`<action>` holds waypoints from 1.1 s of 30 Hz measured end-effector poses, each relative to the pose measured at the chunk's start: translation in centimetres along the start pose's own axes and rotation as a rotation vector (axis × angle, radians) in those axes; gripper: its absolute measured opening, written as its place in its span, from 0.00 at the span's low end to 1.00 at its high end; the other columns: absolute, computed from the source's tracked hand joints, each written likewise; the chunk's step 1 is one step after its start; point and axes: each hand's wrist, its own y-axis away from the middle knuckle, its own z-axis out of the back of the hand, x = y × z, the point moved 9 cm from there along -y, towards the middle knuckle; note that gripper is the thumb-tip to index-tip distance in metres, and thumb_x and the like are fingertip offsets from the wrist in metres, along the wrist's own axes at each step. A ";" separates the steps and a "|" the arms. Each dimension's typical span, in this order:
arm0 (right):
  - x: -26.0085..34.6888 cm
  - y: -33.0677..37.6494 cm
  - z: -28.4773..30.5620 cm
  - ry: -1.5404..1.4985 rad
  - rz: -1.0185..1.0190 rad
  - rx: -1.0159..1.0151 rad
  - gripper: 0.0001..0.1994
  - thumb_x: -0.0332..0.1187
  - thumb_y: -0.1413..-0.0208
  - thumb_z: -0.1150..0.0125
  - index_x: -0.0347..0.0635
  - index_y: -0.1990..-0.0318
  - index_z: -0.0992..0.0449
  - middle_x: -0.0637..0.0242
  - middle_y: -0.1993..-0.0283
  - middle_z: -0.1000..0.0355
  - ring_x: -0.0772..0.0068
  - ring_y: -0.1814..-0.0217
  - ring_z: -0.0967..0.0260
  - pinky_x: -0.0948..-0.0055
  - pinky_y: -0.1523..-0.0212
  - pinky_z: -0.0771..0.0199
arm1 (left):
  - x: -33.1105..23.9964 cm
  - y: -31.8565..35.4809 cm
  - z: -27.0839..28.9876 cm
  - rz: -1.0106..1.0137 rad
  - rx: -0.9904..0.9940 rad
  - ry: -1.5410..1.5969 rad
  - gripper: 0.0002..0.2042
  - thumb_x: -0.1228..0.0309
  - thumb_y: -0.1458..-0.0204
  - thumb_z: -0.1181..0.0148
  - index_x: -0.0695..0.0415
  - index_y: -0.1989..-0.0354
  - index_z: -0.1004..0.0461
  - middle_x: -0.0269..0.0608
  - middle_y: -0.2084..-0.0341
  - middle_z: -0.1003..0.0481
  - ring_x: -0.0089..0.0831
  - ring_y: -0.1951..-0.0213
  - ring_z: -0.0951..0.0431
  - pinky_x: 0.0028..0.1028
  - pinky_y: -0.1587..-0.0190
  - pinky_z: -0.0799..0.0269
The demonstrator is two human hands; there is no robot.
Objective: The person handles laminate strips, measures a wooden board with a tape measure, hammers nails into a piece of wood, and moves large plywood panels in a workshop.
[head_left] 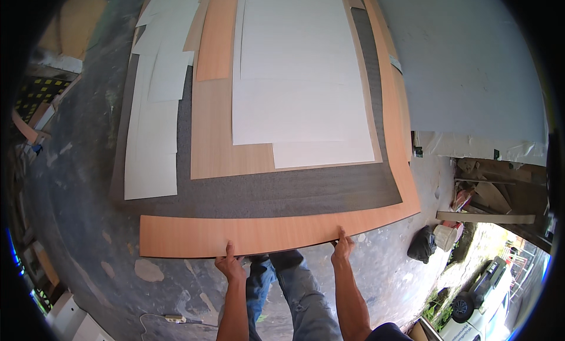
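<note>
A long orange-brown wood-grain laminate strip (188,236) runs across in front of me, along the near edge of a dark grey sheet (259,191). My left hand (231,265) holds its near edge left of the middle, thumb on top and fingers underneath. Farther right, my right hand (342,247) grips the same edge in the same way. At the right end the strip meets another wood-grain strip (393,117) that runs away from me; I cannot tell whether they are joined. White sheets (300,100) and a tan wood-grain sheet (229,158) lie on the dark sheet.
Narrow white sheets (154,164) lie overlapping on the left. A large grey-blue panel (471,64) takes up the far right. On the right floor are a black bag (422,244) and a pale bucket (445,237). A power strip (175,319) with a cord lies at lower left.
</note>
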 end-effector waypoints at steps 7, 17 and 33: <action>10.0 9.9 -7.9 1.025 0.526 -0.557 0.27 0.36 0.50 0.37 0.35 0.43 0.32 0.41 0.44 0.39 0.49 0.41 0.42 0.49 0.45 0.39 | -2.2 1.6 -1.3 0.010 -0.130 -0.123 0.14 0.67 0.45 0.39 0.64 0.56 0.28 0.46 0.61 0.24 0.40 0.61 0.21 0.43 0.59 0.19; 3.6 9.7 -19.7 -0.215 -0.522 0.297 0.39 0.33 0.41 0.51 0.20 0.34 0.69 0.28 0.30 0.76 0.26 0.26 0.75 0.41 0.32 0.50 | -6.6 4.1 -7.2 -0.180 0.027 -0.356 0.15 0.67 0.40 0.47 0.71 0.58 0.29 0.50 0.64 0.26 0.33 0.67 0.22 0.34 0.70 0.17; -10.5 3.3 -18.9 -0.551 -0.612 -0.195 0.33 0.43 0.46 0.48 0.44 0.34 0.49 0.46 0.43 0.39 0.66 0.50 0.34 0.74 0.71 0.37 | 6.0 -3.5 -1.6 -0.093 0.005 -0.225 0.13 0.72 0.42 0.47 0.72 0.56 0.28 0.52 0.63 0.25 0.37 0.66 0.21 0.31 0.70 0.17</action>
